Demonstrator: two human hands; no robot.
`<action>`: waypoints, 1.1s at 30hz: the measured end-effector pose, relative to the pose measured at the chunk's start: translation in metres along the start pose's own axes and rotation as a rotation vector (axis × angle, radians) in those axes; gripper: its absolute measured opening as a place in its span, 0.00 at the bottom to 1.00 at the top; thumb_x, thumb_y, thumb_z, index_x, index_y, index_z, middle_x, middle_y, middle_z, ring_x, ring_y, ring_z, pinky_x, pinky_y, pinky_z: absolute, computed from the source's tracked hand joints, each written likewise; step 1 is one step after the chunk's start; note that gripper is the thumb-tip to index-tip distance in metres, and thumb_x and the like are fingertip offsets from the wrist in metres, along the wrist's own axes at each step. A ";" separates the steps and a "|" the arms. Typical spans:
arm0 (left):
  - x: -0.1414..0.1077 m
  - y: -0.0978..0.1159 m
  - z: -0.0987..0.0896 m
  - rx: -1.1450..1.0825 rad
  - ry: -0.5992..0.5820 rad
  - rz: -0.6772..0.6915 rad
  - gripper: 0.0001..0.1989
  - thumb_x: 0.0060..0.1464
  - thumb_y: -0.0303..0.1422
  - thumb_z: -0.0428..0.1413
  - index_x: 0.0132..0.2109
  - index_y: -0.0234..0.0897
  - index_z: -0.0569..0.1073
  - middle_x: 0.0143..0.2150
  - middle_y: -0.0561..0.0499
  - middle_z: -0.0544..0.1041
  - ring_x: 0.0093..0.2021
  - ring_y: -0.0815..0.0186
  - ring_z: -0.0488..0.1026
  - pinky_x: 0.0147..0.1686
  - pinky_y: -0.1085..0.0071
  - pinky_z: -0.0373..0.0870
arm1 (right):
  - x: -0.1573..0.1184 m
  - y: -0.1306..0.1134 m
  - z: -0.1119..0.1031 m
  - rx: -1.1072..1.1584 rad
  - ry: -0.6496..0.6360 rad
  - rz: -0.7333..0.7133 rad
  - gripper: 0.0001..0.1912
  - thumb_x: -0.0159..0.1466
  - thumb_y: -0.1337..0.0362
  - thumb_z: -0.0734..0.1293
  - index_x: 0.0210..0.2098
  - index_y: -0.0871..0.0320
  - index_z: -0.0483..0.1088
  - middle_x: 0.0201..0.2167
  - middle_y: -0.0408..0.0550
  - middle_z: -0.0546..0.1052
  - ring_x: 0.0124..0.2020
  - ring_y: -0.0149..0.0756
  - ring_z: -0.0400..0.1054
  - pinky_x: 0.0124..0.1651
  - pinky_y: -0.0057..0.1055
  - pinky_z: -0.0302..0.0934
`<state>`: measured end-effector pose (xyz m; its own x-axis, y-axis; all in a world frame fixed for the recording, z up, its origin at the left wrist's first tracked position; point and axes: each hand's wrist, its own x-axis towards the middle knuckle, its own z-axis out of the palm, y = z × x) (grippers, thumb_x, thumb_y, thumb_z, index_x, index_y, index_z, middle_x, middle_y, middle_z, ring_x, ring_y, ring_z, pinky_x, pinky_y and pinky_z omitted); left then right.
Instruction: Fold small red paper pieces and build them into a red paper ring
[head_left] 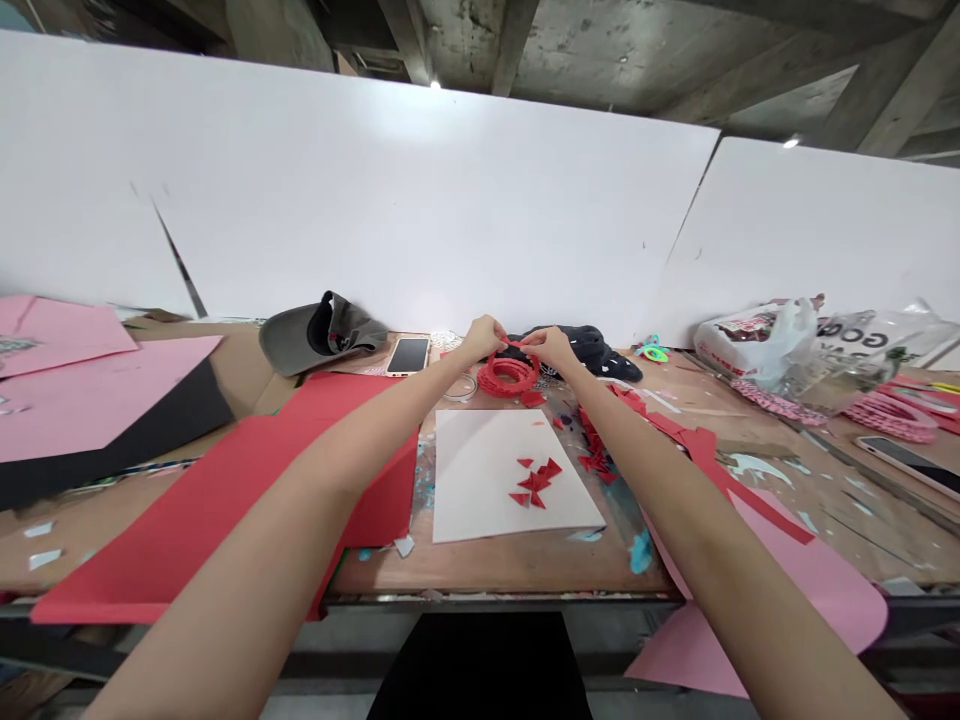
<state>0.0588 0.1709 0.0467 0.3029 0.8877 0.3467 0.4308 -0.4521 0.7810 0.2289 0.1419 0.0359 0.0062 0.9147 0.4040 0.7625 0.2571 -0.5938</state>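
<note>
Going from the far left of your left grip (484, 340), a pink sheet (60, 335) is lying on the wooden counter (525, 565), and a larger pink sheet (82, 410) is resting on a black sheet (142, 430). Closer to the left grip, a red sheet (172, 540) is spreading under your forearm and overhanging the counter's front edge. A gray cap (322, 335) is lying tilted on its side behind it, and a phone (409, 356) is lying face up just left of the grip.

Between your grips, a red coiled band (508, 375) is hanging in several stacked loops. Your left grip and right grip (546, 350) are pressing together at its top, both pinching it between fingers and thumbs, apparently to keep the loops from slipping apart. Its surface is looking bumpy and evenly layered. Just below the left grip, a thin clear ring (460, 388) is lying on the counter. Nearer you, a white sheet (480, 480) is carrying a cluster of red triangles (534, 485).

Right of your right grip, a dark cloth (592, 350) is bunching at the back, red strips (697, 445) are trailing across a pink sheet (810, 590), and a white plastic bag (754, 340) is sitting beside pink coils (892, 418).
</note>
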 end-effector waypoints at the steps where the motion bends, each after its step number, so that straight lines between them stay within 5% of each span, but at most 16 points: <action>1: 0.003 -0.003 0.004 0.037 -0.003 -0.006 0.06 0.35 0.18 0.60 0.24 0.31 0.74 0.22 0.49 0.73 0.25 0.66 0.67 0.30 0.68 0.65 | 0.004 0.004 0.004 -0.012 -0.005 0.016 0.06 0.55 0.71 0.70 0.32 0.63 0.79 0.32 0.53 0.81 0.31 0.35 0.74 0.37 0.29 0.67; 8: 0.011 -0.026 0.023 0.183 -0.032 -0.037 0.07 0.34 0.22 0.62 0.22 0.34 0.71 0.20 0.51 0.69 0.27 0.66 0.65 0.29 0.69 0.62 | 0.013 0.025 0.026 -0.069 -0.057 0.098 0.06 0.55 0.71 0.70 0.33 0.64 0.78 0.33 0.55 0.81 0.33 0.36 0.74 0.39 0.29 0.67; 19: 0.008 -0.042 0.024 0.250 -0.062 -0.029 0.10 0.33 0.20 0.60 0.19 0.35 0.67 0.17 0.53 0.65 0.25 0.67 0.63 0.28 0.69 0.60 | 0.012 0.031 0.035 -0.089 -0.050 0.126 0.09 0.48 0.75 0.72 0.30 0.63 0.77 0.31 0.53 0.80 0.33 0.37 0.74 0.39 0.31 0.67; 33: -0.011 -0.033 0.012 0.121 0.136 0.185 0.10 0.45 0.21 0.57 0.38 0.31 0.77 0.39 0.43 0.79 0.37 0.63 0.73 0.40 0.67 0.68 | -0.012 0.010 0.019 0.090 0.166 -0.077 0.10 0.54 0.70 0.70 0.37 0.63 0.76 0.37 0.53 0.80 0.36 0.38 0.72 0.45 0.35 0.66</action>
<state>0.0513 0.1752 0.0116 0.2725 0.7889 0.5508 0.4801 -0.6076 0.6327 0.2245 0.1394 0.0120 0.0626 0.8292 0.5554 0.7040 0.3578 -0.6135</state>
